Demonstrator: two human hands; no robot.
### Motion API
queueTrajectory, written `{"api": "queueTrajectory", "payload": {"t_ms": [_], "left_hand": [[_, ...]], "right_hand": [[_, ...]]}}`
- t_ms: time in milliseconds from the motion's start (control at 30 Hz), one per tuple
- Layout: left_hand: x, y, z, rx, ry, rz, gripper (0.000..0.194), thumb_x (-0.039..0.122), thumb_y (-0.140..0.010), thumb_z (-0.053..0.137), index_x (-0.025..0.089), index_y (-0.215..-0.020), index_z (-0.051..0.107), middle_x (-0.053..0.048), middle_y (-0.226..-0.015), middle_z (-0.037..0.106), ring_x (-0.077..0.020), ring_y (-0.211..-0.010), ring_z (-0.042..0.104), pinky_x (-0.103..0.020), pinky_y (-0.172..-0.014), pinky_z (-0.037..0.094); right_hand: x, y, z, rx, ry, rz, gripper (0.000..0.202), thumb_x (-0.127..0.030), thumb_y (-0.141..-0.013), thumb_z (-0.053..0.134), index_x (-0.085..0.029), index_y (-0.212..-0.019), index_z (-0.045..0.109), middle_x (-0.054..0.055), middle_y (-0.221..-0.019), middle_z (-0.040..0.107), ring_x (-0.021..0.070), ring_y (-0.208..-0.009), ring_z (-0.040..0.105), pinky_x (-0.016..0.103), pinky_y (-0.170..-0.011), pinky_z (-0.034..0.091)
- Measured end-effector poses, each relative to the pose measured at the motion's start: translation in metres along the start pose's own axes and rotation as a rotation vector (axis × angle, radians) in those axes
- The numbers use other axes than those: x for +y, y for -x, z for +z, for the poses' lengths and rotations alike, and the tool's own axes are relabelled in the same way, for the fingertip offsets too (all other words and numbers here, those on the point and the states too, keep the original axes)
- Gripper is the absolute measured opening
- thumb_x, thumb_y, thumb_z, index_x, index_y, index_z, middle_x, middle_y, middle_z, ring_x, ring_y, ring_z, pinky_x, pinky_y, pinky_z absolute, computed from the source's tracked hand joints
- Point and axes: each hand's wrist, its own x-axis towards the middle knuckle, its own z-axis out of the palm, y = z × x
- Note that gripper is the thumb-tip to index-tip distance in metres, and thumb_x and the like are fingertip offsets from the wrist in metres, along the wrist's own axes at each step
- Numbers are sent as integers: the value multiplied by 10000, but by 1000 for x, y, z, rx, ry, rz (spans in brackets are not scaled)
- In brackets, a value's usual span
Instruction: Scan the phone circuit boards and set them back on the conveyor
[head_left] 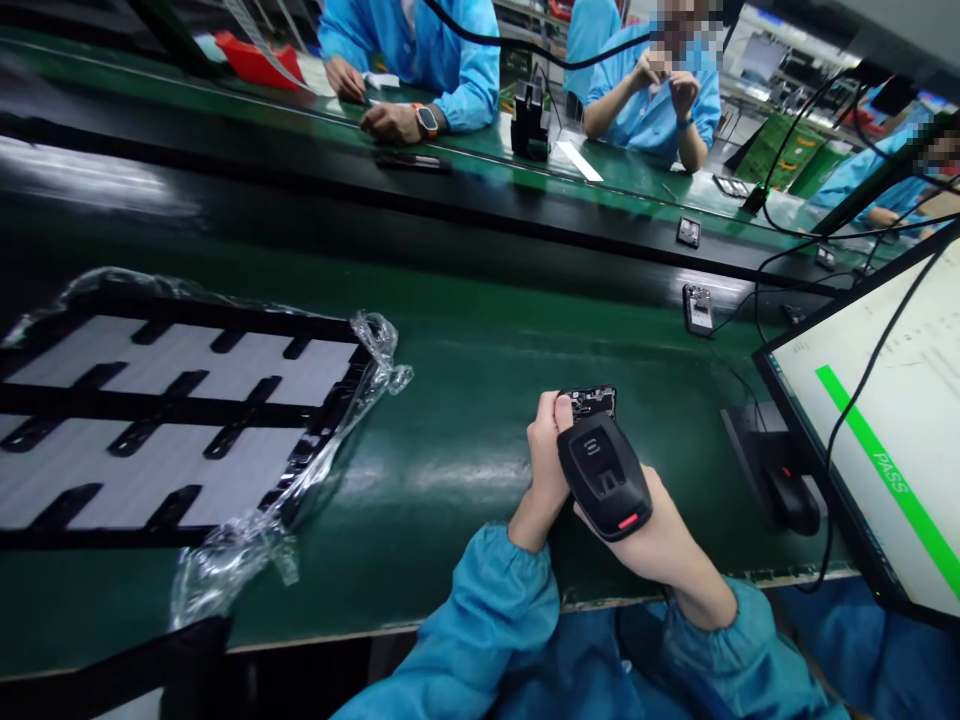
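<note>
My left hand [546, 455] is closed around the left side of an open phone-like device [596, 402] with circuit parts showing along its top edge. Wrapped under a black barcode scanner [604, 475] is my right hand [656, 535]. The scanner's rounded head, with a red mark at its near end, covers most of the device from above. Whether scanner and device touch is hidden. Both hands are above the green bench [450, 450], close to its front edge.
At left lies a black divided tray [187, 410] in clear plastic wrap. On the right stand a monitor [885, 420] reading PASS and a black mouse [787, 490]. A conveyor belt [525, 225] carries devices [697, 308]; co-workers in blue sit beyond. Cables hang at right.
</note>
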Motion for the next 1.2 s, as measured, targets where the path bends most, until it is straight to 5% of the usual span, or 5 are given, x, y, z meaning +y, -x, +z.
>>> {"api": "queueTrajectory", "payload": {"t_ms": [200,433,867,1100,1200], "left_hand": [[2,0,-2,-16,60,44,286,413,-958,437,213,-757,480,34,-643,522,-116,-587,488,-214,-574,356],[10,5,-5,85,-22,174,173,305,-876,526,206,-733,531,36,-605,539,-110,-560,506,-206,-572,362],[15,13,-3,135,-111,353,149,306,-878,530,200,-783,576,21,-621,599,-108,-531,556,-200,-560,405],[13,12,9,224,-230,338,131,338,-813,599,208,-826,597,10,-607,619,-130,-506,567,-223,-544,397],[10,12,14,215,-218,272,168,347,-791,637,220,-891,593,6,-631,634,-145,-538,591,-232,-572,412]], "right_hand": [[-8,2,-7,12,-44,79,216,-216,-741,720,-160,-926,624,56,-861,685,180,-717,604,300,-675,509],[-12,16,-24,-20,-29,219,291,-395,-782,719,-180,-677,553,-26,-515,536,132,-472,506,280,-508,430],[-11,31,-32,-24,-26,208,382,-516,-802,695,-175,-669,586,-25,-490,525,130,-460,492,290,-521,449],[-21,41,-21,23,99,40,309,-162,-712,727,-177,-1010,649,72,-932,705,214,-786,635,306,-712,528],[-25,41,-10,22,139,-4,327,-33,-667,652,-187,-954,632,21,-838,676,180,-728,594,262,-666,494]]}}
